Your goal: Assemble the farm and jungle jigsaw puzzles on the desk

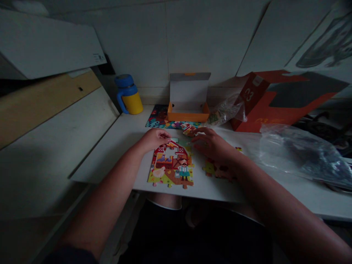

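Two hands work at the far edge of a part-built farm puzzle (172, 165), which lies flat near the front of the white table (115, 146). The left hand (155, 139) rests at the puzzle's 11 o'clock, fingers curled under. The right hand (211, 145) lies palm down at 2 o'clock, fingers spread toward a loose piece (188, 129) at about 1 o'clock.

To my eye the job is seating a piece along the barn roof. It would go best with the left hand pinning the joined part so it cannot slide, and the piece turned until its picture lines up before it is pressed flat.

The room is dim. I cannot tell whether the left fingers pinch anything, or whether the right fingertips touch the piece. More loose pieces (210, 168) at 3 o'clock are half covered by the right wrist. At 12 o'clock, an open orange box (188, 116) hides its inside.
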The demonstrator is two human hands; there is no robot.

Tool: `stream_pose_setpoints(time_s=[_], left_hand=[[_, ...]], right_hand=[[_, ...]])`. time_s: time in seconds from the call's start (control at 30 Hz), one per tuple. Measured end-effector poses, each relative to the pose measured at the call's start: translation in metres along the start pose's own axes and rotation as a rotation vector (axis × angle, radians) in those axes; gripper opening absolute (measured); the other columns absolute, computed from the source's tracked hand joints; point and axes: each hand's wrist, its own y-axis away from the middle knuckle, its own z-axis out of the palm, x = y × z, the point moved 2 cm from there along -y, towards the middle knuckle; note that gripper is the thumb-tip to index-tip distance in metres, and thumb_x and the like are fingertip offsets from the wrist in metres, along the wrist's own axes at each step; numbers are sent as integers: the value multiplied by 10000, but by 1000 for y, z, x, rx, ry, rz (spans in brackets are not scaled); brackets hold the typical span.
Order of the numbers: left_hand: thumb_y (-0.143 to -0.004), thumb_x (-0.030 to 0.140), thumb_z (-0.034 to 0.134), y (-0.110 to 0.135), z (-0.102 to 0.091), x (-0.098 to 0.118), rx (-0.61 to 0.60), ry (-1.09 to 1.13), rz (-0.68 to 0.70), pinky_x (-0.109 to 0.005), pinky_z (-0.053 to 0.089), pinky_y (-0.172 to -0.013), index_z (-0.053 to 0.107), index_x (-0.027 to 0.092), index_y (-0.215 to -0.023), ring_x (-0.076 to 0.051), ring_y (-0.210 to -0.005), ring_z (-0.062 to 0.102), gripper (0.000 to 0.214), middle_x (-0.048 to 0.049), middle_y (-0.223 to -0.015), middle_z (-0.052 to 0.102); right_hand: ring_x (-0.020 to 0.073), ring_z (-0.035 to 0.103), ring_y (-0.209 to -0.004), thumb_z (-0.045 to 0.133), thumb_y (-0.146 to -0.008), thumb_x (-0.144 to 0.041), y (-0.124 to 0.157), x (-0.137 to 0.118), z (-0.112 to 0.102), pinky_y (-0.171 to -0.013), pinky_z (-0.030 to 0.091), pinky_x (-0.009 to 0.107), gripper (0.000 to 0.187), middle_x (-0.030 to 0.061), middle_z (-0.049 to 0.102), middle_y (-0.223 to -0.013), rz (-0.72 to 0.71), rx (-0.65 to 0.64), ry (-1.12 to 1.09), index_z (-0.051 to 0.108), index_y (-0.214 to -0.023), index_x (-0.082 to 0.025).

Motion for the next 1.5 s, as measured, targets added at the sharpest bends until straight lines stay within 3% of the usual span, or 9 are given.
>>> stream_pose_setpoints(time_s=[0.17,0.3,0.43,0.77,0.9,1.07,1.2,1.4,1.5], left_hand=[[-853,244,803,-1,1,1,26,-176,124,-315,557,-716,793,182,-960,-183,-753,711,125,-51,-875,791],[-846,340,832,5,2,8,61,-369,345,-339,561,-801,814,217,-971,-199,-878,694,176,-65,-1031,762],[-842,336,854,10,6,16,-55,-417,530,-399,526,-1010,826,250,-989,-232,-1088,681,172,-71,-1136,737],[-900,327,799,7,10,11,-102,-511,582,-403,509,-1020,845,274,-996,-228,-1073,688,118,-68,-1129,750],[-934,354,755,11,12,14,-87,-512,612,-398,513,-1000,837,256,-963,-229,-1048,692,131,-80,-1099,746],[-955,333,706,6,16,19,36,-462,515,-381,521,-979,790,223,-1018,-229,-1037,706,153,-73,-1071,776],[-963,331,676,-14,23,20,121,-386,303,-352,555,-867,788,198,-1022,-222,-906,730,183,-68,-1006,805],[-940,373,731,-49,35,34,184,-449,226,-361,550,-856,809,192,-928,-252,-916,746,198,-92,-984,823],[-881,374,801,-63,42,36,173,-376,182,-364,536,-844,805,201,-850,-255,-897,738,176,-82,-934,818]], right_hand=[[327,661,-1248,641,-1017,-313,-2,-6,-2,-1087,557,552,215,158,675,-1362,-49,3,6,799,-1137,-229],[290,720,-1002,595,-1047,-356,-3,-11,2,-926,609,471,240,110,773,-1085,-79,-138,-29,817,-1086,-276],[263,721,-941,592,-1055,-374,-3,-15,5,-887,595,438,241,77,790,-1018,-130,-216,-52,821,-1066,-298],[263,724,-1008,608,-1041,-363,-5,-19,5,-947,588,446,233,66,798,-1064,-130,-185,-63,835,-1055,-311],[289,712,-1037,596,-1031,-302,-6,-13,5,-973,585,476,237,100,786,-1097,-70,-66,33,829,-1034,-260],[320,671,-1211,669,-967,-246,-6,-1,7,-1091,550,539,186,125,734,-1275,-6,85,72,789,-1109,-257],[320,653,-1276,672,-973,-269,-5,1,11,-1115,551,555,196,120,687,-1386,-23,62,69,767,-1144,-263],[324,649,-1302,658,-994,-281,-5,-1,14,-1142,537,561,167,141,671,-1424,-38,14,89,763,-1117,-236],[327,657,-1287,672,-988,-276,-5,-2,14,-1128,549,558,165,141,678,-1414,-28,4,98,768,-1116,-237]])
